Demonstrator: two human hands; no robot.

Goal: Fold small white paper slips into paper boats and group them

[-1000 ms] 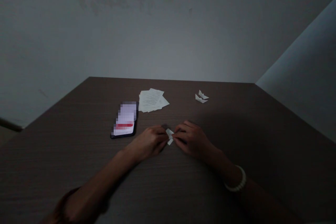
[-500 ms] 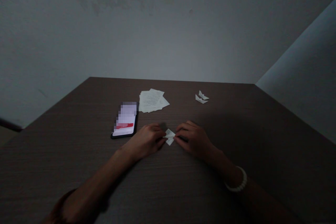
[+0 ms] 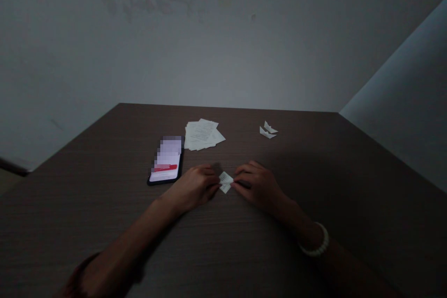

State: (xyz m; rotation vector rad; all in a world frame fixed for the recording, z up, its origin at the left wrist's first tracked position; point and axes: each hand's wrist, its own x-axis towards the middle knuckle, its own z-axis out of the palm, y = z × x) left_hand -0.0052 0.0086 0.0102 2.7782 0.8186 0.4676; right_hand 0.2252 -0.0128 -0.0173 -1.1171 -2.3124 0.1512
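A small folded piece of printed paper (image 3: pixel 225 182) lies diamond-shaped between my hands, with a crease across its middle. My left hand (image 3: pixel 200 185) pinches its left corner between thumb and fingers. On the opposite side, my right hand (image 3: pixel 257 185) grips the right corner the same way, its wrist wearing a pale beaded bracelet (image 3: pixel 320 241). Both hands rest close to the tabletop. Two small folded paper boats (image 3: pixel 268 131) sit farther back on the right, side by side.
A loose stack of printed paper sheets (image 3: pixel 202 134) lies beyond my left hand. Left of it, a phone (image 3: pixel 166 159) rests face up with its screen lit. The brown table (image 3: pixel 223 251) meets a stained grey wall (image 3: pixel 223 56) at the back.
The paper's crease looks slightly flatter and more of its face shows. Both hands keep nearly the same place and the same hold.
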